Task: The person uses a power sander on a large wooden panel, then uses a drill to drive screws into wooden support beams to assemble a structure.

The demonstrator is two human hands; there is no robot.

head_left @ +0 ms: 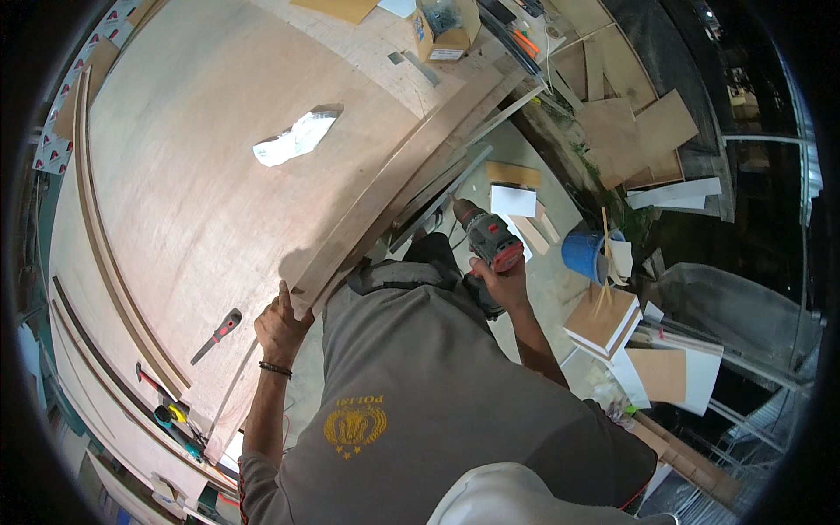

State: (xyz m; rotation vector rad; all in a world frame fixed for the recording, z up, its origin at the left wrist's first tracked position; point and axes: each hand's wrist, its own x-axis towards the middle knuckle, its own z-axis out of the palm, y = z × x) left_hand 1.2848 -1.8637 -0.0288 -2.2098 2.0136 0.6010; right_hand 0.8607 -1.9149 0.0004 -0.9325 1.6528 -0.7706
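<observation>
left hand (282,325) grips the plywood sheet's (219,175) edge at frame centre; right hand (500,282) holds a drill (486,238) just right of it.

The front tip of the grey and red cordless drill (486,241) is hidden behind the edge of the large brown plywood sheet (201,175). The fingertips of the left hand (282,325) curl out of sight around that edge. The small tools by the yellow tape measure (178,413) are too small to identify.
</observation>
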